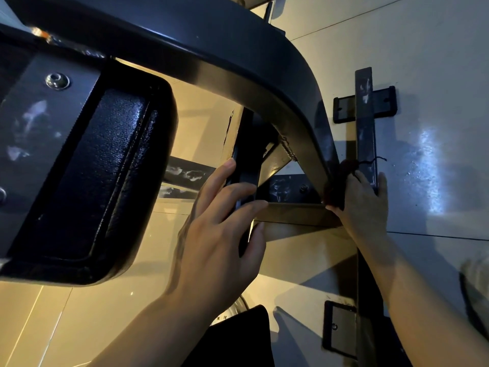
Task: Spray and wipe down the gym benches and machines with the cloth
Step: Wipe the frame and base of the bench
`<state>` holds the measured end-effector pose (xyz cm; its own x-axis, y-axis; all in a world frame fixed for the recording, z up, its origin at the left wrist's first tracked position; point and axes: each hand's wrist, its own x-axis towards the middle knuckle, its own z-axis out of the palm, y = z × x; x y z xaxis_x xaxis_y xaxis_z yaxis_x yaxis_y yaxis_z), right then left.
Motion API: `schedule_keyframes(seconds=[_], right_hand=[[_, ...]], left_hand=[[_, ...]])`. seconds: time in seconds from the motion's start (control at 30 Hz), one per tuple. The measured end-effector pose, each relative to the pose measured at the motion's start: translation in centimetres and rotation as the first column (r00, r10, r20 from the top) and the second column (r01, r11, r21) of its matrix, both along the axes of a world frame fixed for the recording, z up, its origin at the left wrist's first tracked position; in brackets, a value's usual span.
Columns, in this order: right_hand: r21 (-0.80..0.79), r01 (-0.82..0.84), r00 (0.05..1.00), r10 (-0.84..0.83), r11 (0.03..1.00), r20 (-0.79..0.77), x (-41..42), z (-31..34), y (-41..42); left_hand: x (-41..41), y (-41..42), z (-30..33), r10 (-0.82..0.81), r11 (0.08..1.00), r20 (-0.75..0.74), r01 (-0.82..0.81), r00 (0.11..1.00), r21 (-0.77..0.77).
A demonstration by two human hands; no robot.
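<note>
A dark metal machine frame curves down from the upper left to a horizontal bar near the floor. A black padded bench cushion fills the left. My right hand holds a dark reddish cloth bunched against the lower end of the curved bar, where it meets the horizontal bar. My left hand is spread with relaxed fingers, and its fingertips touch an upright dark bar and the end of the horizontal bar. No spray bottle is in view.
Pale floor tiles lie under the machine. A black floor rail with rubber feet runs along the right, with another foot near the bottom. A dark trouser leg shows at the bottom middle.
</note>
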<state>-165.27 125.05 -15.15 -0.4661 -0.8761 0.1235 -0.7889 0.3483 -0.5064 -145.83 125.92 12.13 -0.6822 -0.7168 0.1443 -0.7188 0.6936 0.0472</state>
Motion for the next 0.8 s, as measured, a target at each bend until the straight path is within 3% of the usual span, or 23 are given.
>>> schedule_keyframes(seconds=[0.13, 0.3, 0.4, 0.5, 0.63, 0.8], right_hand=[[0.07, 0.024, 0.998, -0.021, 0.997, -0.052, 0.6, -0.5, -0.7], [-0.034, 0.017, 0.999, -0.016, 0.999, 0.032, 1.2, 0.5, -0.2], [-0.242, 0.051, 0.979, -0.002, 0.969, 0.202, 2.0, 3.3, 0.0], [-0.515, 0.081, 0.94, 0.106, 0.853, 0.325, 1.9, 9.0, -0.9], [-0.769, -0.003, 0.979, 0.157, 0.64, 0.127, 0.8, 18.0, -2.6], [-0.781, -0.12, 0.974, 0.225, 0.613, 0.026, 0.0, 18.2, -3.5]], left_hand=[[0.0, 0.0, -0.1, 0.004, 1.0, -0.016, -0.004, 1.0, -0.002], [0.1, -0.1, -0.2, -0.011, 1.0, -0.039, 0.011, 0.999, 0.0], [0.1, -0.1, -0.3, -0.016, 1.0, -0.051, 0.016, 0.999, 0.004], [0.1, 0.0, -0.2, -0.017, 1.0, -0.052, 0.016, 0.999, -0.011], [0.0, 0.0, -0.3, -0.019, 0.999, -0.047, 0.018, 0.999, -0.035], [0.0, 0.2, -0.2, -0.004, 1.0, -0.035, 0.003, 0.999, -0.03]])
